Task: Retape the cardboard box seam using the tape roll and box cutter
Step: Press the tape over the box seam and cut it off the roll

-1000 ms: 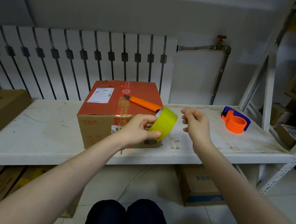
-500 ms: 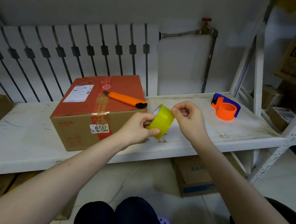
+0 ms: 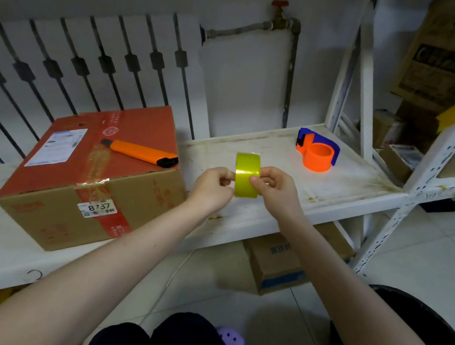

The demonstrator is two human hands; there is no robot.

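head view: single wide-angle, worn on the person's head | faces forward and down over white shelf (image 3: 257,219) | close: forearms enter from 6 o'clock | radiator (image 3: 90,61) at 11 o'clock | no second view, nothing shared

A white shelf (image 3: 257,219) carries two things — a cardboard box (image 3: 89,183) and an orange tape dispenser (image 3: 317,155).

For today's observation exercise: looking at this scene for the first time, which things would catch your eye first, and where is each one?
The yellow-green tape roll stands out first, held edge-on between the left hand and the right hand above the white shelf. Next comes the orange box cutter, lying on top of the red-topped cardboard box at left. An orange and blue tape dispenser sits on the shelf at right.
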